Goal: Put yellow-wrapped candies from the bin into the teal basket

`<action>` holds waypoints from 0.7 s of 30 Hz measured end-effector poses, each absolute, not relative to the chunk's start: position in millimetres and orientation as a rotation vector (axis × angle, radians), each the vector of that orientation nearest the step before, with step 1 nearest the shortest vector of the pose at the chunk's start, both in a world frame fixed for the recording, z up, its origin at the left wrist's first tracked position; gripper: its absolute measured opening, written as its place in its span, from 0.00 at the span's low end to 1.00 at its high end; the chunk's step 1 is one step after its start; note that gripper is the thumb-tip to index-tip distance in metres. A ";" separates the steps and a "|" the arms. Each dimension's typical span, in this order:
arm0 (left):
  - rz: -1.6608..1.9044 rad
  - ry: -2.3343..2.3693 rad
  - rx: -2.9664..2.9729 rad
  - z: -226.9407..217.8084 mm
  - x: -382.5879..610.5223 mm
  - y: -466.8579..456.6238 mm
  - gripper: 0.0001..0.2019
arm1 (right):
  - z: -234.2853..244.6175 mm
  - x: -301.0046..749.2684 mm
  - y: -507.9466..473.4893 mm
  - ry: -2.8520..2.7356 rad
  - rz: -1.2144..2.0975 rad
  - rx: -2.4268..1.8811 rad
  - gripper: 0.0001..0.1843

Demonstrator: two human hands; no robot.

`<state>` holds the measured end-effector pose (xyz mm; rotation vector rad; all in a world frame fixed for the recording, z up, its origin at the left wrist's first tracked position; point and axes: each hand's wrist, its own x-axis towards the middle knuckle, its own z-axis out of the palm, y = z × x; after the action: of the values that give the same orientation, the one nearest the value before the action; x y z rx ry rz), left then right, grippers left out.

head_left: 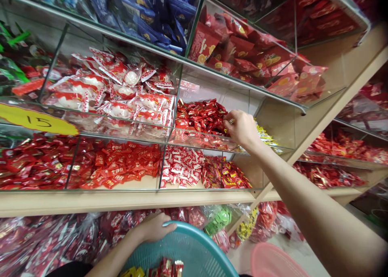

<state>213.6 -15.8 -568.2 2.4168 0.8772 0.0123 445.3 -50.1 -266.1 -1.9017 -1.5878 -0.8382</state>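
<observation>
My right hand (242,127) reaches into a glass shelf bin and its closed fingers pinch at the small red wrapped candies (200,115) piled there. Yellow wrapped candies (266,136) lie just to its right in the same row. My left hand (156,228) grips the far rim of a teal plastic basket (197,248) held low in front of me. A few red and yellow wrapped candies (163,268) lie in the basket.
Glass bins hold red-and-white sweets (115,87), blue packets (151,14), red packets (251,55) and lower rows of red candies (115,164). A yellow tag marked 15 (36,119) sits at left. Bagged sweets (45,240) and a pink basket (273,261) are below.
</observation>
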 end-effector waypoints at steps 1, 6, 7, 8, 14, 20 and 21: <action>0.006 0.881 2.419 -567.0 213.3 -15.9 0.27 | -266.8 446.4 -52.4 -1.583 -0.806 -1.835 0.09; 0.008 0.859 2.416 -558.2 213.5 -19.2 0.26 | -270.6 442.0 -82.6 -1.480 -0.627 -1.566 0.06; 0.007 0.852 2.413 -556.3 213.8 -20.3 0.26 | -272.6 438.0 -92.9 -1.448 -0.617 -1.508 0.07; 0.009 0.848 2.419 -554.5 214.0 -21.3 0.25 | -275.9 432.8 -104.2 -1.413 -0.616 -1.447 0.07; -0.017 0.856 2.412 -553.1 216.3 -21.9 0.26 | -354.7 387.2 -170.3 -1.545 -0.512 -1.308 0.06; -0.051 0.848 2.379 -559.5 219.1 -20.5 0.27 | -497.3 357.8 -191.4 -2.078 0.191 -1.518 0.07; -0.056 0.848 2.387 -559.2 219.2 -20.6 0.27 | -513.0 356.4 -190.8 -2.127 0.246 -1.583 0.08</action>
<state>219.2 -20.6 -559.2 2.3873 0.8476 -0.0555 356.4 -190.8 -513.0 -1.5826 -2.1274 0.2456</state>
